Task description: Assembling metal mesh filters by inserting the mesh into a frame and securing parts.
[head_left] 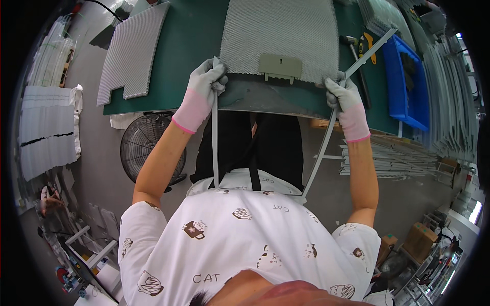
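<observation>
Both my hands wear pale gloves with pink cuffs and grey fingers. My left hand (205, 84) is closed round the upper part of one upright side of a thin, pale metal frame strip (215, 137). My right hand (346, 95) grips the other side, where the strip bends outward and runs up to the far right. The strip's bottom stretch lies across my waist. Beyond my hands, a silvery honeycomb mesh panel (280, 33) lies on the green table (189, 46). A small olive-grey plate with prongs (280, 67) rests on the panel's near edge.
A notched mesh panel (131, 56) lies at the table's left. To the right are a hammer (352, 43), a yellow-and-black cutter (368, 48) and a blue bin (393, 76) holding dark pieces. A floor fan (145, 148) stands below left; bundled pale strips (393, 158) lie below right.
</observation>
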A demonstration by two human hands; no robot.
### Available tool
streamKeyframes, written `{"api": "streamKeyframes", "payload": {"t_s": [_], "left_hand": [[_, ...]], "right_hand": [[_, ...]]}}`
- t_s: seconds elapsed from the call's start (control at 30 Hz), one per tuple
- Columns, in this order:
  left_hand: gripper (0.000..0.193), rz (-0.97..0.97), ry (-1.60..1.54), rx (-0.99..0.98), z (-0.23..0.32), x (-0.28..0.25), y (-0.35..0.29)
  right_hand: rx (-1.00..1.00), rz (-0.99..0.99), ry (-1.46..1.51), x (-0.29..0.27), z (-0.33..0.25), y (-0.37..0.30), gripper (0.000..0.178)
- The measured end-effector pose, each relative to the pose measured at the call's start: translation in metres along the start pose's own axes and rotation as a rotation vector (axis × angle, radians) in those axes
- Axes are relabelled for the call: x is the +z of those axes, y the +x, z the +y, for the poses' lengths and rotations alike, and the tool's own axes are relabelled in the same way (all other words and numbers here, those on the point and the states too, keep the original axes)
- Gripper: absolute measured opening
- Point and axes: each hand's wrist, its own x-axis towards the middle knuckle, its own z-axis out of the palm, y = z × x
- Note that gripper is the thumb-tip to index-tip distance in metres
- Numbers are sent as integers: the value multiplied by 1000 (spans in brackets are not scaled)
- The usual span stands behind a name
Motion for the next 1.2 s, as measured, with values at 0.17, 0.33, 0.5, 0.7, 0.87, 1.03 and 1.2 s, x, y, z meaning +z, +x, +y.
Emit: {"api": "streamKeyframes", "payload": {"t_s": [0.17,0.33,0.5,0.7,0.87,1.03,1.2], "left_hand": [[18,-172,-186,-52,-3,-19,11],[22,-33,-128,10,-8,0,2],[27,19,-10,61,-3,9,-4],[17,-14,59,55,-1,7,-2],[11,63,139,59,3,14,0],[11,-5,139,56,-5,12,11],[8,-51,122,102,-3,0,9]], "right_hand": [[1,-23,46,-1,0,2,25],[-12,-59,37,-2,-1,2,22],[-3,-42,19,-1,2,2,23],[7,-108,90,-3,7,7,33],[140,24,276,2,11,12,31],[57,92,61,0,17,21,33],[21,40,-29,11,15,18,36]]}}
